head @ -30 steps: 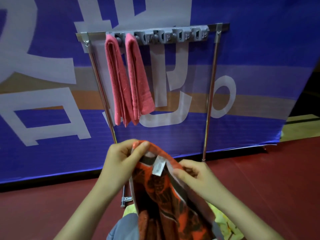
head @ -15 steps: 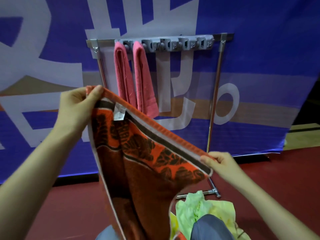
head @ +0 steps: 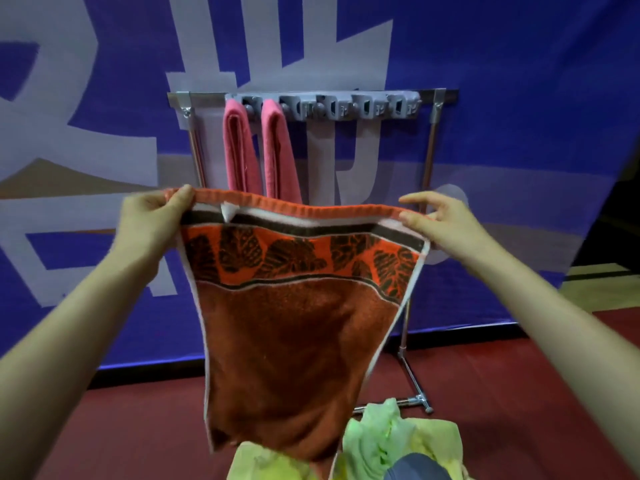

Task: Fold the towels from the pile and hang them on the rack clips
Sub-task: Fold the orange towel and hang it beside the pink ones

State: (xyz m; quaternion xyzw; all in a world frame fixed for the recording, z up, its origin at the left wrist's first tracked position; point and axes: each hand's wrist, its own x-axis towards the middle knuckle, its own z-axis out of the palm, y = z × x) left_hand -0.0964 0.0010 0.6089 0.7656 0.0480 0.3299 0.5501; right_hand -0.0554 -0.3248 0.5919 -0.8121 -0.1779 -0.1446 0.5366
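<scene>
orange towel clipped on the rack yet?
No, the orange leaf-print towel is held spread out by the left hand and right hand in front of the rack, not in any clip.

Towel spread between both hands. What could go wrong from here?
The right hand pinches the orange towel by one corner with a finger lifted; it may slip.
The towel's lower end hangs at the pile and could drag it.
It is unfolded, probably too wide for a free clip beside the pink towels.
</scene>
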